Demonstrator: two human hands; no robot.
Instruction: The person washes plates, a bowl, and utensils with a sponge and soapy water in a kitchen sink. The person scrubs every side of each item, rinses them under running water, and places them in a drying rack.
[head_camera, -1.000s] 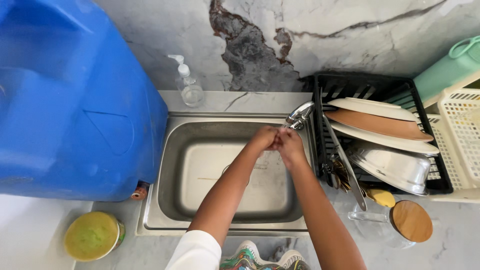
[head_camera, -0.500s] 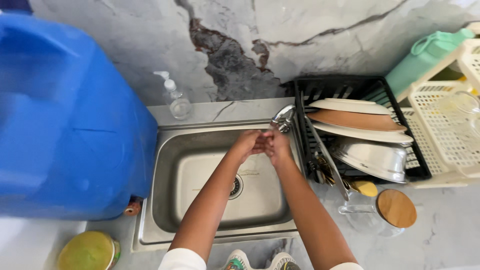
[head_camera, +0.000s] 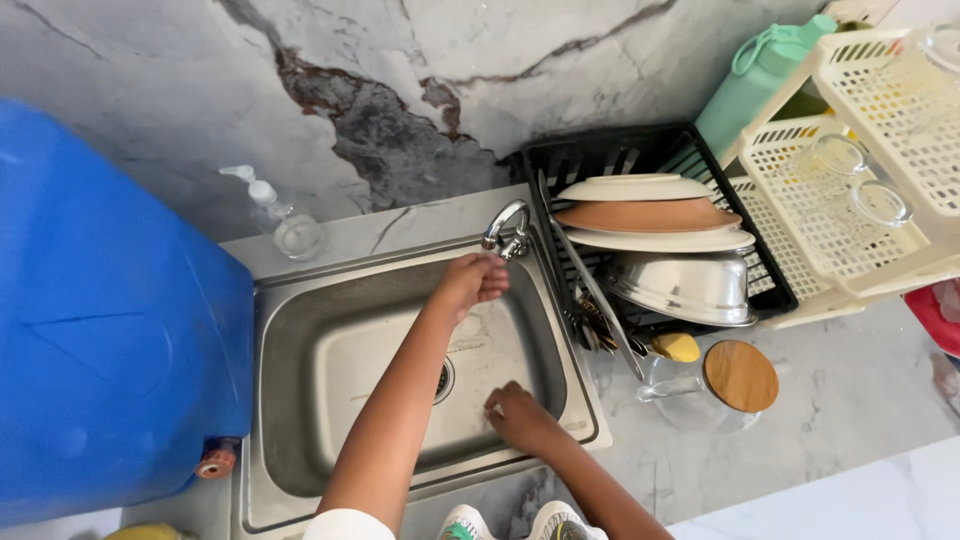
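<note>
Over the steel sink (head_camera: 300, 330), the left hand (head_camera: 474, 280) reaches up to the shiny tap (head_camera: 505, 228) at the back rim. Its fingers are bent under the tap's mouth and look like they touch it, but I cannot tell if they grip it. The right hand (head_camera: 518, 412) is low in the sink, near the front right corner. It is spread open with its fingers down on the sink floor, and it holds nothing. The round drain (head_camera: 444, 380) sits just left of it (partly hidden by the left arm).

Left of the sink stands a big blue water drum (head_camera: 110, 320) with a small red tap (head_camera: 214, 463) near its bottom. A clear pump bottle (head_camera: 285, 225) stands on the surface behind the sink. Right of the sink is a black dish rack (head_camera: 650, 165) with stacked plates (head_camera: 650, 215), a steel bowl (head_camera: 685, 287) and some spoons and forks (head_camera: 595, 320). A glass jar with a wooden lid (head_camera: 738, 377) lies on the marble surface (head_camera: 860, 400) in front of the rack. A cream basket shelf (head_camera: 860, 180) holds glasses, and a green bottle (head_camera: 760, 75) stands behind it.
</note>
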